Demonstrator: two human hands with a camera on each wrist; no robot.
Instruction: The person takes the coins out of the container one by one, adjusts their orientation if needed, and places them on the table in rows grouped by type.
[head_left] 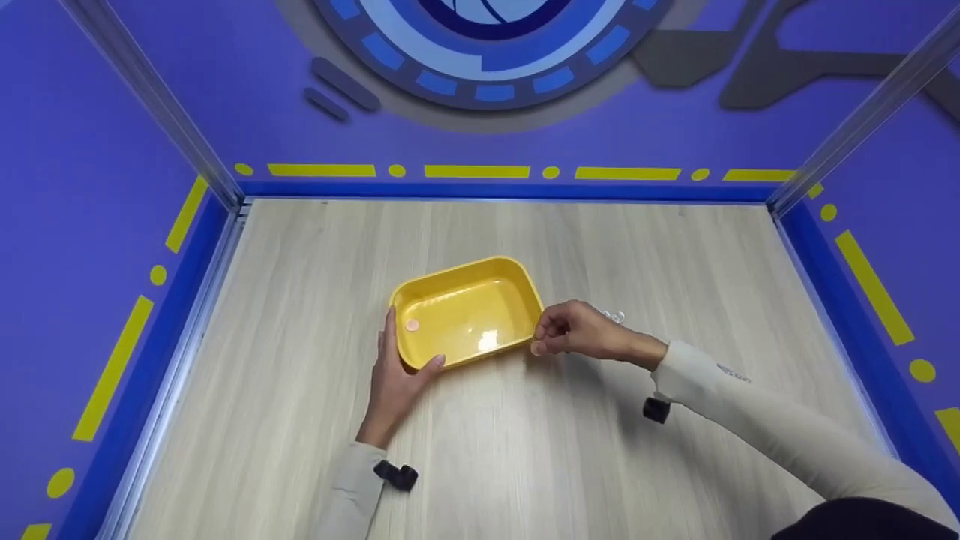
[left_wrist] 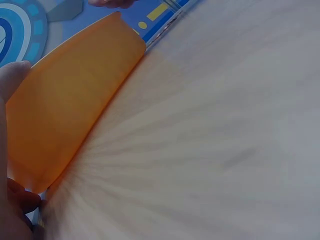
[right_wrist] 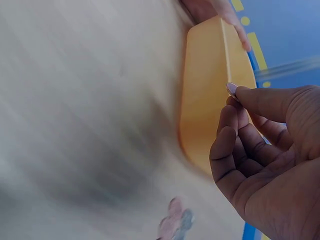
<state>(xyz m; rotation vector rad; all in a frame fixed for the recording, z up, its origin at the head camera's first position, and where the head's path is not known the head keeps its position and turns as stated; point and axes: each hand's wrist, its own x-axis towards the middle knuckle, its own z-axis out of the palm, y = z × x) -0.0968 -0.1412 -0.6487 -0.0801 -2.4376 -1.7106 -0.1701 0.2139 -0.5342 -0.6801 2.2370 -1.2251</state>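
A yellow rectangular tub (head_left: 465,319) stands on the table, slightly turned. One small coin (head_left: 412,325) lies flat inside it, near its left end. At the tub's near left corner my left hand (head_left: 396,379) grips it, thumb on the near side and fingers along the left end. In the left wrist view the tub's orange-looking outer wall (left_wrist: 75,100) lies between thumb and fingers. My right hand (head_left: 574,330) is beside the tub's right end, pinching another coin (right_wrist: 231,89) between thumb and index finger. Behind this hand, partly hidden, lie several loose coins (head_left: 613,316).
The pale wood-grain table (head_left: 480,450) is bounded by purple-blue panels (head_left: 480,142) at the back and both sides, with metal rails at the corners. In the right wrist view, loose coins (right_wrist: 173,220) look pinkish and grey and are blurred.
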